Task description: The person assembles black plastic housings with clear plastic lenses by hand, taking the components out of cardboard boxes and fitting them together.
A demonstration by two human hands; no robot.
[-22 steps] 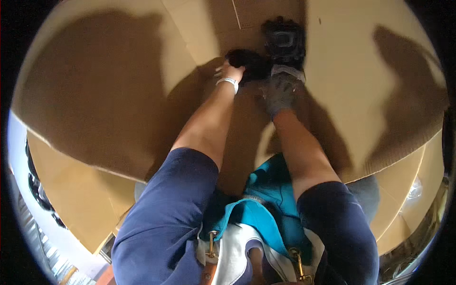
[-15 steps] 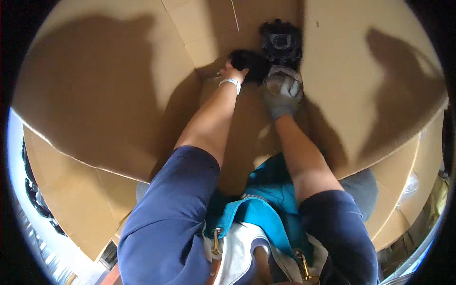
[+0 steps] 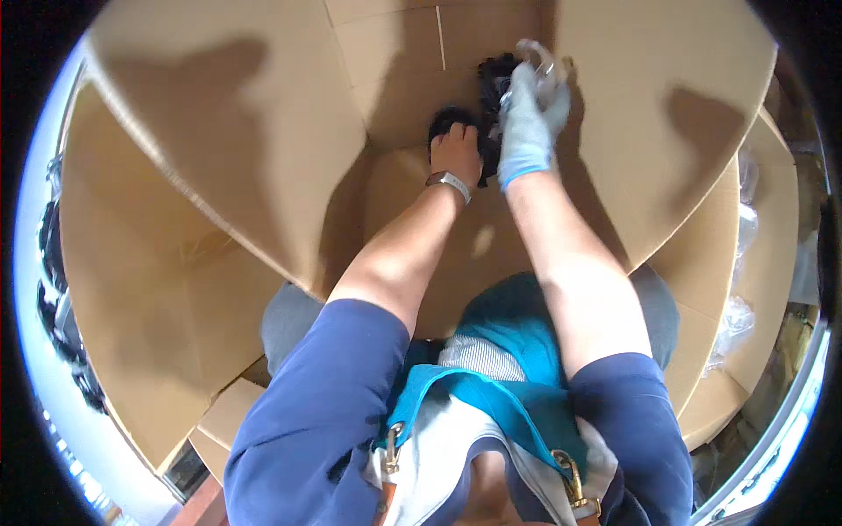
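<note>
Deep inside a large cardboard box (image 3: 386,188), my bare left hand (image 3: 455,151) has its fingers curled over a rounded black object (image 3: 451,117). A pale band circles that wrist. To its right, my right hand (image 3: 528,123) wears a light grey glove with a blue cuff. Its fingers are closed on a clear plastic piece (image 3: 542,60), slightly blurred, whose exact kind I cannot make out. Just left of the glove, against the box's far wall, stands a black moulded part (image 3: 493,79), partly hidden by the hand.
Tall box walls rise on both sides, with the left rim (image 3: 189,197) curving towards me. Outer cardboard (image 3: 145,289) lies beyond it on the left. Crumpled clear plastic (image 3: 735,329) sits by the cardboard at right. A teal apron (image 3: 513,324) hangs near the box's front.
My right hand has moved farther in and up, carrying the clear plastic piece past the black moulded part. My left hand has shifted right and turned over the rounded black object.
</note>
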